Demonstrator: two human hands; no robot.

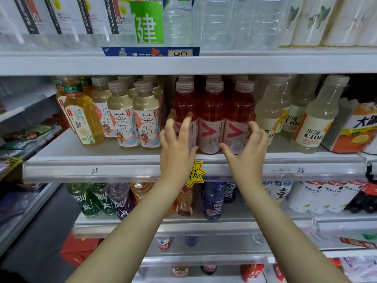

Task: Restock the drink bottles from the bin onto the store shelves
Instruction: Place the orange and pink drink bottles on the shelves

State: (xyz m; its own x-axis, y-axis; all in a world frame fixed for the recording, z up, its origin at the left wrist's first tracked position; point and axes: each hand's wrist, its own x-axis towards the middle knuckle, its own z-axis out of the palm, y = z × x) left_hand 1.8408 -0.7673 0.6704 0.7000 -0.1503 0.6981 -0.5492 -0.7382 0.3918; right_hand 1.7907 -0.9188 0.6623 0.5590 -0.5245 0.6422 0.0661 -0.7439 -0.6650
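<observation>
Red bottles (212, 119) lined on shelf (61, 154); left hand (175, 144) straight-fingered against them, right hand (247, 146) cupping one; remaining stock unseen.

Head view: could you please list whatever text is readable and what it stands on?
"健": green label, top shelf.
"茶π": pale tea bottles.
"水溶 C100": cloudy bottles.
"40": price display.
Shelf rail handwriting: unclear.
Red bottles, small print: too blurred to read.
</observation>
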